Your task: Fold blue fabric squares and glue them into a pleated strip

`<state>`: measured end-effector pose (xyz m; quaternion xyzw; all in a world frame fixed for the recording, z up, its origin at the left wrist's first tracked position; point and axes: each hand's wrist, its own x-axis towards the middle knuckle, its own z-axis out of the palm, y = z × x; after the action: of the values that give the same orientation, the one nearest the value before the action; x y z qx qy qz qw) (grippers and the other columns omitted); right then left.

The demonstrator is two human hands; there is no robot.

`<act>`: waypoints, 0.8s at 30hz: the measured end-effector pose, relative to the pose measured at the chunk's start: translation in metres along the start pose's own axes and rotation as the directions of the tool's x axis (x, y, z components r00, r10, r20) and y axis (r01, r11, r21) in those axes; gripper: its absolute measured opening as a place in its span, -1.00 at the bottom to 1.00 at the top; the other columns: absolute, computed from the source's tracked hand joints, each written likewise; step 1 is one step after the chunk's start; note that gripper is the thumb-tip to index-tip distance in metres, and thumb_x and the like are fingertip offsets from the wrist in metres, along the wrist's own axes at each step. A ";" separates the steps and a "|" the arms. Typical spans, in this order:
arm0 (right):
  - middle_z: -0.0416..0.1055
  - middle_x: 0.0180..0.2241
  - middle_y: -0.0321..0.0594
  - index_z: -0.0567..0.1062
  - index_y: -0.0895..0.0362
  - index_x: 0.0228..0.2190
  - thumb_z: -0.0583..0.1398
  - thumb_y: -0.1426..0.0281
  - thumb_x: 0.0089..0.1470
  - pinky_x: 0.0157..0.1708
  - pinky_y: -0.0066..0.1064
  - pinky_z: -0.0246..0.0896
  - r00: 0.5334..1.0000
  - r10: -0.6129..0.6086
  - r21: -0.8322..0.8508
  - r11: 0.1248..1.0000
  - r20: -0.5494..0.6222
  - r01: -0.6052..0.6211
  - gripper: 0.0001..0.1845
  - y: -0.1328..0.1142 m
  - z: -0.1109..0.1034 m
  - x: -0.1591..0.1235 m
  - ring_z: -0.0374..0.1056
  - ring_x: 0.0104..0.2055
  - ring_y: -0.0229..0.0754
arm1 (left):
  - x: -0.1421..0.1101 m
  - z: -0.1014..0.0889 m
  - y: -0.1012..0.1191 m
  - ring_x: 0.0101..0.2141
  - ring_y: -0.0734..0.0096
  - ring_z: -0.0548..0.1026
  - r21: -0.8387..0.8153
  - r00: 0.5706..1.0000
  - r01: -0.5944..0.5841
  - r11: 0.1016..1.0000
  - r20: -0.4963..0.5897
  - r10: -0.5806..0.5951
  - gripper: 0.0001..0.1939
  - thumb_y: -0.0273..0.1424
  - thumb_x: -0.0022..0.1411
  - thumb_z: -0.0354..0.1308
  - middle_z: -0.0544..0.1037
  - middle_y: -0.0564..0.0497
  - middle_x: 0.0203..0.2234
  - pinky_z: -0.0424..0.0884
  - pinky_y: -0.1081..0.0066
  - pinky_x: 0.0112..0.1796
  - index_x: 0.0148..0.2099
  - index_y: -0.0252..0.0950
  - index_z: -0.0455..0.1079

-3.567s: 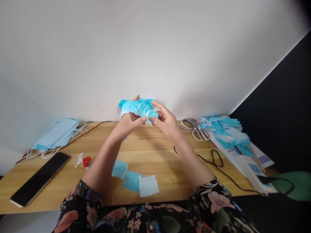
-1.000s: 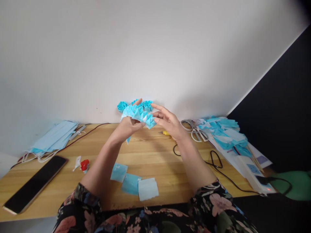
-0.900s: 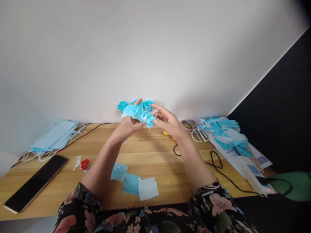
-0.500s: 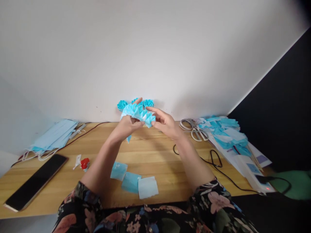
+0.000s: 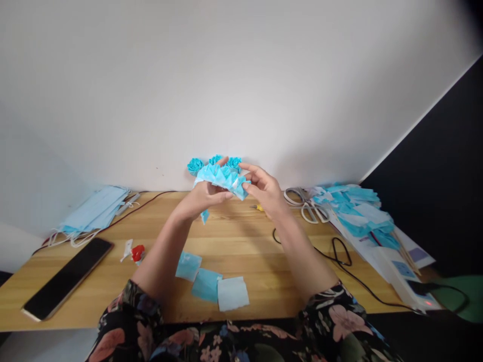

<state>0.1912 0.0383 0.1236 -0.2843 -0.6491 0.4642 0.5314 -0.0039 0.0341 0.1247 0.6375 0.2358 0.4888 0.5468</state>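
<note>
Between my two hands, above the table, is a light-blue folded strip (image 5: 221,175) with a row of pointed pleats. My left hand (image 5: 206,197) is closed round its left and lower part, with the thumb along the lower edge and a fingertip showing behind. A loose blue end hangs beneath that hand. My right hand (image 5: 263,188) pinches the strip's right end between thumb and fingers. Behind the strip, blue flower-shaped rosettes (image 5: 195,165) stand near the wall, partly hidden. Blue and white fabric squares (image 5: 207,284) lie on the table between my forearms.
A black phone (image 5: 68,279), a red scrap (image 5: 138,253) and stacked face masks (image 5: 94,210) are at left. Scissors (image 5: 310,211), a roll of tape (image 5: 296,196), blue strips (image 5: 354,211), a black cable (image 5: 341,264) and a white power strip (image 5: 407,279) lie at right.
The view has shifted slightly, so everything appears a little further right. The right hand's fingers have shifted slightly at the strip's end, and a yellow-handled tool now shows beside that hand.
</note>
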 end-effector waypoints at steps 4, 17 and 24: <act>0.47 -0.30 -0.28 0.47 0.05 0.05 0.29 0.32 0.04 -0.26 -0.36 0.40 0.998 -0.021 -0.020 1.000 -0.065 0.020 -0.50 -0.010 -0.005 -0.003 0.40 -0.29 -0.24 | 0.000 -0.015 0.003 -0.08 0.14 0.57 -0.135 1.000 0.024 0.991 0.002 -0.024 -0.15 -0.04 0.08 0.38 0.59 -0.19 -0.02 0.50 0.17 -0.06 0.34 -0.19 0.23; 0.42 -0.32 -0.30 0.50 0.08 0.03 0.27 0.32 0.02 -0.31 -0.42 0.30 0.989 0.116 -0.211 0.968 -0.094 -0.134 -0.50 0.015 -0.019 -0.057 0.36 -0.32 -0.27 | 0.015 -0.043 -0.017 -0.35 0.33 0.60 -0.612 0.750 -0.153 0.776 -0.584 -0.312 -0.80 -0.35 0.45 -0.12 0.59 -0.04 -0.32 0.51 0.34 -0.24 -0.09 -0.25 0.32; 0.45 -0.36 -0.27 0.46 0.10 0.08 0.20 0.36 0.02 -0.33 -0.38 0.32 0.920 0.377 -0.283 0.899 0.105 -0.335 -0.46 0.064 -0.020 -0.086 0.40 -0.35 -0.22 | -0.002 -0.077 -0.068 -0.26 0.23 0.60 -0.641 0.692 0.143 0.755 -0.480 -0.539 -0.68 -0.40 0.42 -0.19 0.58 -0.20 -0.14 0.52 0.26 -0.19 0.11 -0.29 0.26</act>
<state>0.2261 -0.0036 0.0291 -0.4279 -0.6808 0.4859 0.3427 -0.0564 0.0880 0.0546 0.1848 0.3743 0.6053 0.6778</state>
